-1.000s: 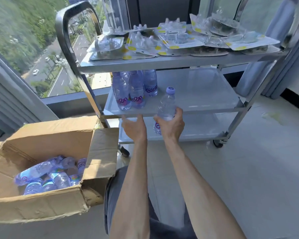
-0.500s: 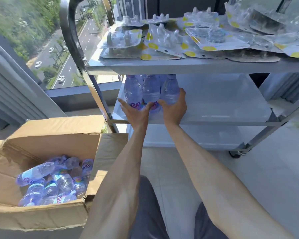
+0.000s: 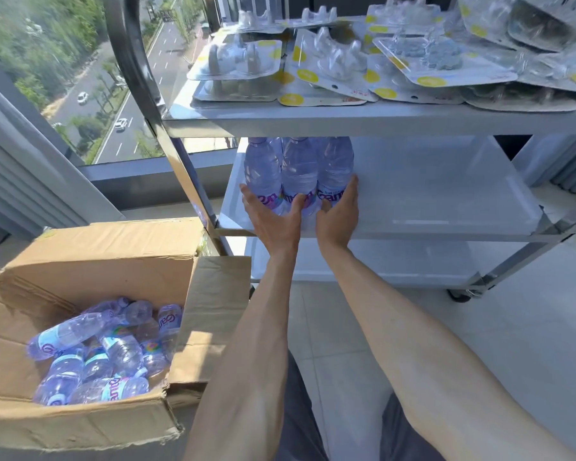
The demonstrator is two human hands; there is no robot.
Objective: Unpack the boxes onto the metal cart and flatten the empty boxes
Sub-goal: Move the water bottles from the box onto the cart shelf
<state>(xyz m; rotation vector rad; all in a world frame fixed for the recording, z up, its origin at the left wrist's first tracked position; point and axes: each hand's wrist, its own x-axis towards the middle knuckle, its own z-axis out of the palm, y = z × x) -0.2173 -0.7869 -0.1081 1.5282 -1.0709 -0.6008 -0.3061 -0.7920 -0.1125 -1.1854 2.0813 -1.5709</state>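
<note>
Straight ahead, both bare forearms reach forward from the bottom of the view to the middle shelf (image 3: 446,201) of the metal cart (image 3: 167,154), running almost side by side. The left hand (image 3: 273,216) lies with its palm turned toward the cluster of water bottles (image 3: 298,174) standing upright at the left end of that shelf; its fingers are spread and nearly straight, the outer finger against the leftmost bottle and the thumb against the middle one. The right hand (image 3: 338,211) cups the right side of the cluster, its fingers straight and laid along the label of the rightmost bottle, thumb low near the shelf edge. Neither hand curls round a bottle; both are opened out and press against the group from either side.

The bottles are clear with purple-tinted sides and purple lettered labels, packed touching one another, their caps hidden behind the rim of the top shelf (image 3: 346,119). On that top shelf lie overlapping blister packs (image 3: 340,66) with yellow dots on their cards.

To the left, on the floor, an open cardboard box (image 3: 90,261) sits just beside the cart's leg, one flap (image 3: 213,314) standing up near the left forearm. Inside it more water bottles (image 3: 107,354) lie on their sides in a loose heap.

Behind the cart's curved handle, a window (image 3: 64,78) looks down on a road with cars and trees.
</note>
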